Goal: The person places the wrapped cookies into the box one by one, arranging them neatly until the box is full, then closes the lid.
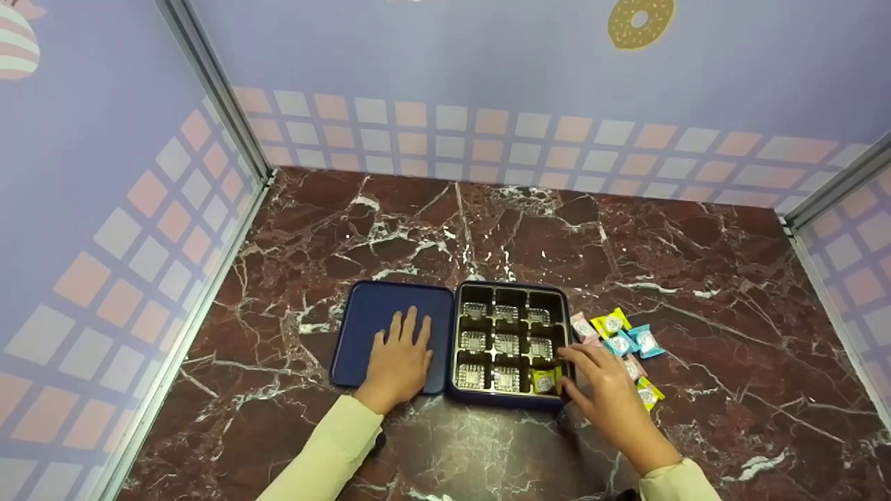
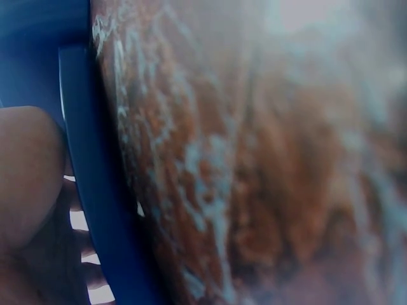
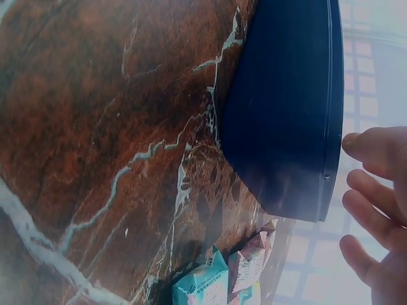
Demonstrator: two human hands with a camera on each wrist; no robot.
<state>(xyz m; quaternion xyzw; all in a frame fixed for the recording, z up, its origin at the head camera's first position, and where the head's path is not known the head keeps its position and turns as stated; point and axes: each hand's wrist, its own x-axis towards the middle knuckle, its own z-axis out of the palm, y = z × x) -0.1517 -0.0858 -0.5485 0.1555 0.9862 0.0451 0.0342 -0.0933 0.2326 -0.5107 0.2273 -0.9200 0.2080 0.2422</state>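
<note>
Lower centre of frame: resting on the smooth blue lid [image 1: 363,316] with the left hand [image 1: 398,358], spread-fingered. Further right, poised at the box [image 1: 487,399] rim with the right hand [image 1: 609,390], thumb and fingers apart. Look there, bottom-right compartment: yellow candy [image 1: 546,380], probably light, firm, slippery in glossy wrapping, best pinched by its sides. Shiny, square-celled tray [image 1: 506,378]; crimp-ended loose candies [image 1: 612,323] right of centre.

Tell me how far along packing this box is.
Done: the lid is off and one yellow sweet sits in the near right corner of the box. In hand: the right hand is beside that sweet, seemingly holding nothing; the left hand rests on the lid. Remaining: eight compartments hold no sweet; the loose sweets probably go there.
</note>
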